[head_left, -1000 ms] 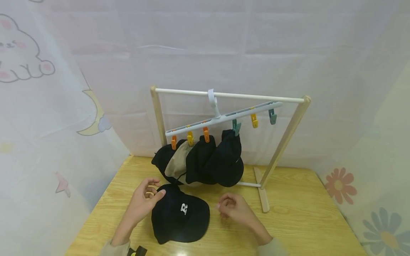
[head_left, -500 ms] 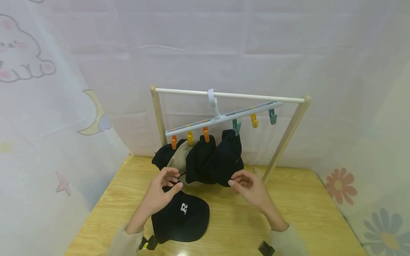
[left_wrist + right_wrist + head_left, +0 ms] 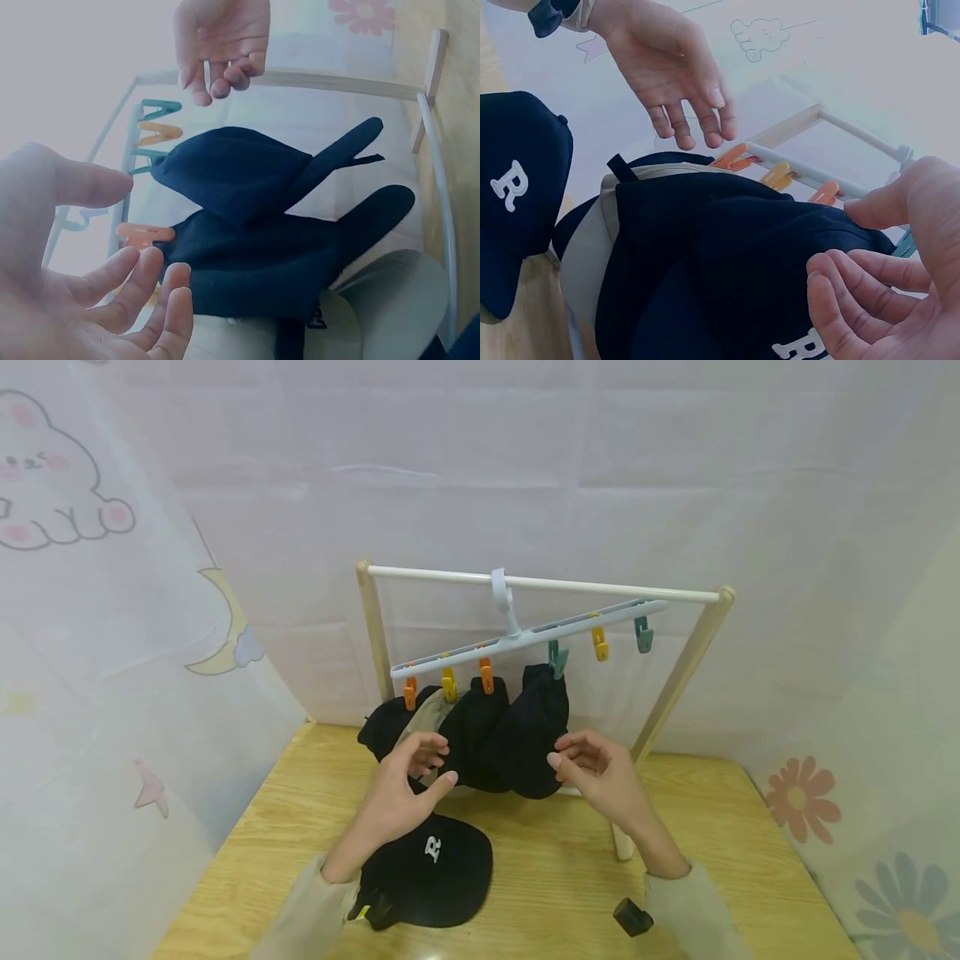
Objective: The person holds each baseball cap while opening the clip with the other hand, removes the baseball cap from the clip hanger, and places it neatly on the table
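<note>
My left hand (image 3: 408, 785), fingers loosely bent and holding nothing, is raised over the back of a black baseball cap (image 3: 453, 877) with a white R, which lies on the table. My right hand (image 3: 600, 777) is held in a similar relaxed curve, fingertips right by the edge of a dark cap (image 3: 536, 727) hanging from a green clip (image 3: 557, 660). Left of that cap hang a black cap (image 3: 468, 735) from an orange clip (image 3: 487, 677), a beige cap (image 3: 426, 718) from a yellow clip (image 3: 448, 683), and another black cap (image 3: 384, 727).
A pale clip hanger (image 3: 517, 642) hangs slanted from the white bar (image 3: 615, 587) of a wooden-ended rack (image 3: 682, 681). At its right end, a yellow clip (image 3: 600, 643) and a green clip (image 3: 643, 635) carry nothing. A patterned cloth (image 3: 480, 460) backs the wooden table (image 3: 705, 877).
Both hands have risen and moved forward and right, from beside the cap on the table to in front of the hanging caps. The cap with the R has stayed put.
</note>
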A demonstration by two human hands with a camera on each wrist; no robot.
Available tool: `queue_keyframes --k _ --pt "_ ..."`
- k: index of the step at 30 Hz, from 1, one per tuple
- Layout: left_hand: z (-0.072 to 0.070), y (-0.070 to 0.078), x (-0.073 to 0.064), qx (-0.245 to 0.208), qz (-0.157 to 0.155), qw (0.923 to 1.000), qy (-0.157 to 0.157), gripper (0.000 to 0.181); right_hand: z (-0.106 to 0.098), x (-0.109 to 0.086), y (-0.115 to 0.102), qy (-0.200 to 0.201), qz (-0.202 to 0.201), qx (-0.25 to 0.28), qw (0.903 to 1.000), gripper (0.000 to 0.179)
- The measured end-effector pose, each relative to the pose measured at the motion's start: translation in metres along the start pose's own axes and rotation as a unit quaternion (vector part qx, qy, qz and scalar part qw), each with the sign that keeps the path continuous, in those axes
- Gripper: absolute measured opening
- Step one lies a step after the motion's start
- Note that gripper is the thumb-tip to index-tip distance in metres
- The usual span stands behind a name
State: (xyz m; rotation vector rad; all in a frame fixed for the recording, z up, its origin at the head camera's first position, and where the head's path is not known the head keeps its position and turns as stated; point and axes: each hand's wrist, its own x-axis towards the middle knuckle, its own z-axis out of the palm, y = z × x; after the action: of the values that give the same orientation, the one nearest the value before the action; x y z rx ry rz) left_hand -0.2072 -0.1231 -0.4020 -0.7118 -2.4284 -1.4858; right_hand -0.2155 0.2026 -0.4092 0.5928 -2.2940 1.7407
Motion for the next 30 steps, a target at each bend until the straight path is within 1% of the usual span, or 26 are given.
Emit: queue_keyframes --k 5,8,12,15,17,22,27,30 --pt "0.004 0.007 0.009 -0.014 0.005 0.9998 -0.012 0.041 -0.002 0.006 -0.004 0.01 0.005 -0.005 0.9999 0.018" --pt "0.006 0.011 0.015 -0.018 0.009 0.9997 -0.016 0.042 -0.004 0.009 -0.007 0.028 -0.002 -0.007 0.9996 0.019" --pt "0.01 0.016 0.023 -0.008 0.023 0.9996 -0.015 0.045 -0.003 0.015 -0.009 0.063 -0.032 -0.026 0.9972 0.02" --pt "0.016 0.019 0.028 0.0 0.038 0.9991 -0.018 0.046 -0.003 0.018 -0.009 0.084 -0.064 -0.05 0.9932 0.023" --pt "0.019 0.019 0.03 0.006 0.042 0.9989 -0.02 0.047 0.0 0.02 -0.009 0.094 -0.083 -0.058 0.9904 0.026" --pt "0.024 0.023 0.034 0.019 0.037 0.9986 -0.032 0.049 0.003 0.027 -0.01 0.113 -0.101 -0.064 0.9864 0.03" --pt "0.029 0.029 0.04 0.027 0.033 0.9977 -0.052 0.053 0.0 0.036 -0.012 0.122 -0.105 -0.072 0.9844 0.033" --pt "0.033 0.032 0.046 0.033 0.036 0.9971 -0.059 0.054 -0.002 0.042 -0.015 0.13 -0.104 -0.076 0.9832 0.036"
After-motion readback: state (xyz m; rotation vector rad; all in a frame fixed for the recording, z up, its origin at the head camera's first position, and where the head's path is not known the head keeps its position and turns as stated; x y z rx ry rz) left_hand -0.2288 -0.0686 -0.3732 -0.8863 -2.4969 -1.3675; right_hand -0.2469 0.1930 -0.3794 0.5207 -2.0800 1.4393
